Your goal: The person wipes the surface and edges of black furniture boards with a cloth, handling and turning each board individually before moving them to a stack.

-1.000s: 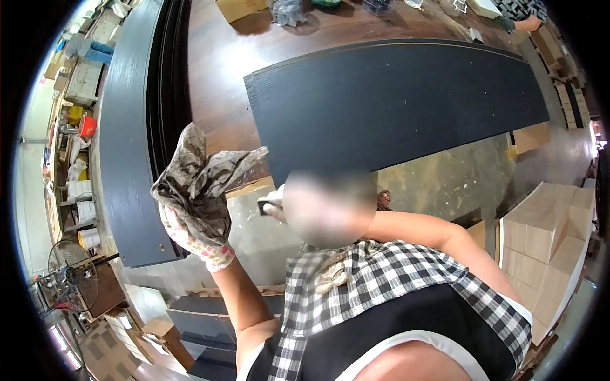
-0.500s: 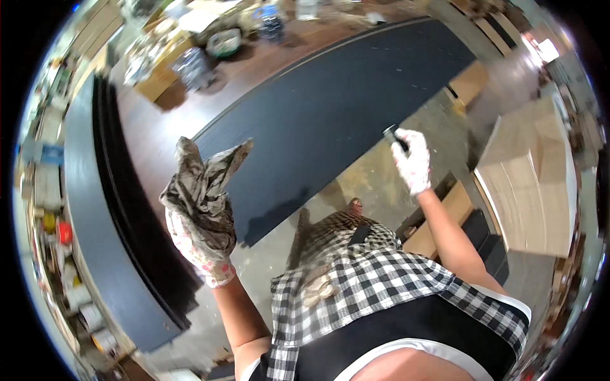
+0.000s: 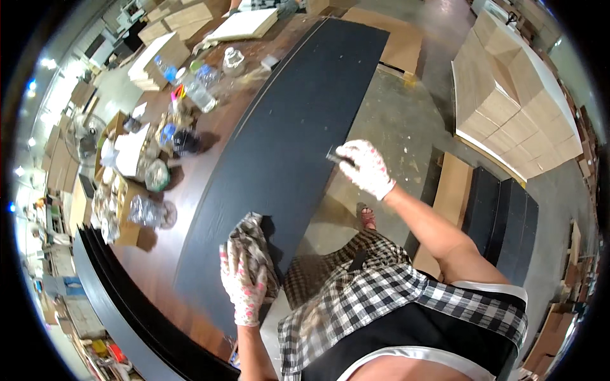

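A long dark grey panel [image 3: 286,120] lies on the brown tabletop, its near end toward me. My left hand [image 3: 243,286], in a white glove with pink spots, holds a crumpled grey-brown rag [image 3: 255,244] at the panel's near end. Whether the rag presses on the surface I cannot tell. My right hand [image 3: 368,168], gloved alike, is closed around a small dark tool [image 3: 335,157] with a narrow metal edge. It hovers by the panel's right edge; the tool's exact kind is not clear.
Plastic bottles [image 3: 198,95] and a cardboard box [image 3: 130,222] of odds and ends stand on the table [image 3: 222,111]. More dark panels [image 3: 121,305] are stacked at the left. A pallet of brown cartons [image 3: 508,95] and further dark panels [image 3: 502,216] are at the right.
My left hand has brought the rag down from raised to the panel's near end. The right hand with the tool has moved left toward the panel. The view has turned.
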The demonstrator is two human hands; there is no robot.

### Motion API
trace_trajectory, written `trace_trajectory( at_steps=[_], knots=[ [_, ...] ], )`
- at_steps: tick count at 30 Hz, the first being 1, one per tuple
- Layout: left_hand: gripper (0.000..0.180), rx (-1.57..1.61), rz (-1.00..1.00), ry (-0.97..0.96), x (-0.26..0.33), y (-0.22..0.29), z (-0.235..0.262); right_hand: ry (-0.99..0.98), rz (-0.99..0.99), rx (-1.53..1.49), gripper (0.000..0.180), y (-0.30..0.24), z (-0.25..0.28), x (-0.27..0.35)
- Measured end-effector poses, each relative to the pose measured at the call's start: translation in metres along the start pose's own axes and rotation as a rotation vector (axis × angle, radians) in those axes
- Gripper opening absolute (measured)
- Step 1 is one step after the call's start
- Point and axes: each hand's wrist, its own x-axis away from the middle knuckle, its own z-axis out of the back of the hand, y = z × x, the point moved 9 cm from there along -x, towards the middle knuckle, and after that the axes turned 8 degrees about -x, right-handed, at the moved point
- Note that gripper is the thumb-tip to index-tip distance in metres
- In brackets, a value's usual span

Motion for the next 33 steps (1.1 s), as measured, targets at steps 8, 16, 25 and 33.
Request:
trace_trajectory(
  at_steps=[8,16,25,33],
  knots=[
    [0.064,-0.007,-0.161,-0.196,-0.170,0.189,-0.008,0.149,-0.249,-0.022,0.026,0.202,0.153,-0.106],
    [0.066,-0.007,-0.496,-0.323,-0.365,0.339,-0.103,0.318,-0.593,-0.154,0.032,0.300,0.211,-0.007],
    [0.059,0.225,-0.517,-0.192,-0.586,0.471,-0.261,0.408,-0.737,-0.021,0.029,0.332,0.285,0.082],
    [0.061,-0.149,-0.553,-0.128,-0.449,0.426,-0.164,0.493,-0.674,-0.382,0.030,0.350,0.277,0.035]
  ],
)
